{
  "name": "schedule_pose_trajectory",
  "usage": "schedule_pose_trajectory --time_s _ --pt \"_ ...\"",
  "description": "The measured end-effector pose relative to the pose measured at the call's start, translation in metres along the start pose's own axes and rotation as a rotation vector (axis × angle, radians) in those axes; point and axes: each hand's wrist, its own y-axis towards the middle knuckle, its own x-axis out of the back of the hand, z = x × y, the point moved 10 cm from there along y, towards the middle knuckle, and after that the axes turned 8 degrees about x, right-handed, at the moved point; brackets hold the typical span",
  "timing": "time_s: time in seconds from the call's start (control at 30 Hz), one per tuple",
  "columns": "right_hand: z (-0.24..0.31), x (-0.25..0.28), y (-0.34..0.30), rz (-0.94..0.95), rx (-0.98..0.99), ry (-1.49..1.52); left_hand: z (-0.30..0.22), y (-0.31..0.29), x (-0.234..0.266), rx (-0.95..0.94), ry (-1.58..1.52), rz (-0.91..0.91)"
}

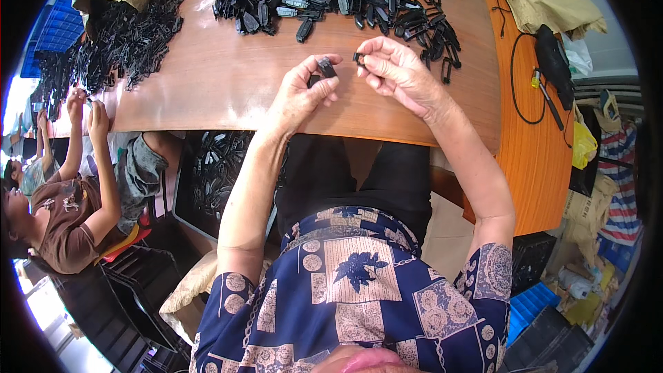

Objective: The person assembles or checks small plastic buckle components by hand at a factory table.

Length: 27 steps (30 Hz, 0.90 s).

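Your left hand (302,91) is closed around a dark elongated piece (326,67), its end showing between thumb and fingers. Your right hand (402,77) pinches a small black part (358,59) between thumb and fingertips, just beside the left hand and apart from it. Both pieces are held above the table (228,86), in front of a large heap of black pieces (297,1) lying along its far side.

A dark, elongated, plastic-looking piece (326,66) is held tilted above the brown wooden table (207,76), toward its near edge. A small black, open-framed, plastic-looking piece (358,59), partly covered, is held farther right above the same table, apart from the first.
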Motion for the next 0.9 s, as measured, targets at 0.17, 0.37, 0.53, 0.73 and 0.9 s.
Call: schedule_pose_trajectory --time_s 0.17,0.37,0.53,0.73,0.9 --pt "-0.005 -0.024 -0.014 0.060 -0.029 -0.003 -0.025 -0.029 -0.016 -0.201 0.201 -0.079" --pt "-0.001 -0.035 -0.022 0.055 -0.035 -0.007 -0.056 -0.057 -0.018 -0.522 0.598 -0.306" --pt "0.002 -0.043 -0.024 0.086 -0.044 -0.054 -0.060 -0.066 -0.020 -0.540 0.669 -0.319" --pt "-0.002 -0.045 -0.029 0.098 -0.089 -0.092 -0.061 -0.076 -0.020 -0.586 0.661 -0.322" --pt "-0.006 -0.049 -0.035 0.116 -0.122 -0.111 -0.060 -0.087 -0.024 -0.629 0.723 -0.318"
